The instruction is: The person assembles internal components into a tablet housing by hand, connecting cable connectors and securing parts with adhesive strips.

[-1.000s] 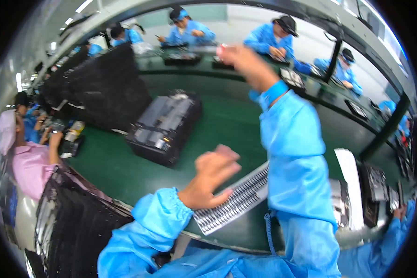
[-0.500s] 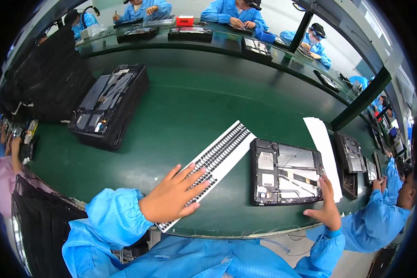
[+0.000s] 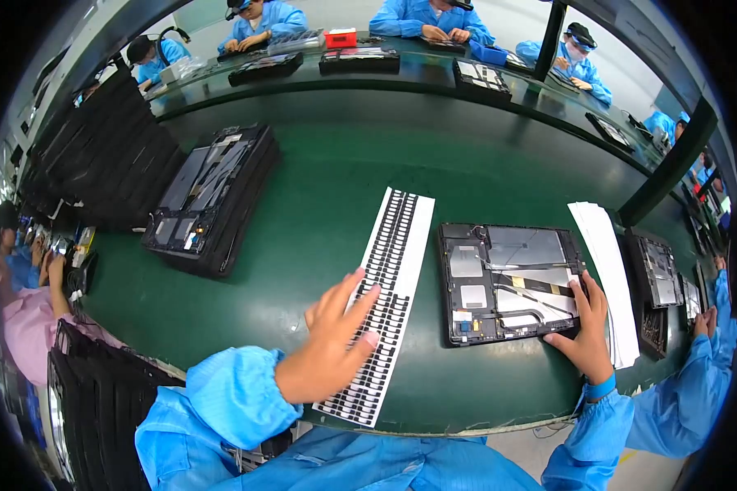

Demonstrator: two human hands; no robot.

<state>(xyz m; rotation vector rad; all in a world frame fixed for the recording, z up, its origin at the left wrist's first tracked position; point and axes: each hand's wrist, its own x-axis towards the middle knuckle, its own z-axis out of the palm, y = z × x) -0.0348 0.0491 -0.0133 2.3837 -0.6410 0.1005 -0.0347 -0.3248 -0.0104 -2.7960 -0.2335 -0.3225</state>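
Note:
A long white sheet with rows of small black-and-white stickers (image 3: 397,315) lies slantwise on the green table. Over its left edge hovers my left hand (image 3: 327,340), fingers spread and holding nothing; whether the fingertips touch the sheet I cannot tell. To the right of the sheet lies an opened tablet (image 3: 508,282), its black frame, silver battery plates, flat cables and boards exposed. My right hand (image 3: 588,331) grips its near right corner, the fingers on the right edge and the thumb at the near edge.
Stacked opened tablets (image 3: 209,196) stand at the back left, beside a tall dark pile (image 3: 98,159). White paper strips (image 3: 606,278) lie right of the tablet. More tablets (image 3: 655,270) sit farther right near a co-worker. A dark post (image 3: 671,168) rises at the back right. Other people work across the table.
The sticker sheet has turned more upright and my left hand has lifted a little from it. My right hand has closed on the tablet's corner, and the tablet has shifted slightly left, away from the paper strips.

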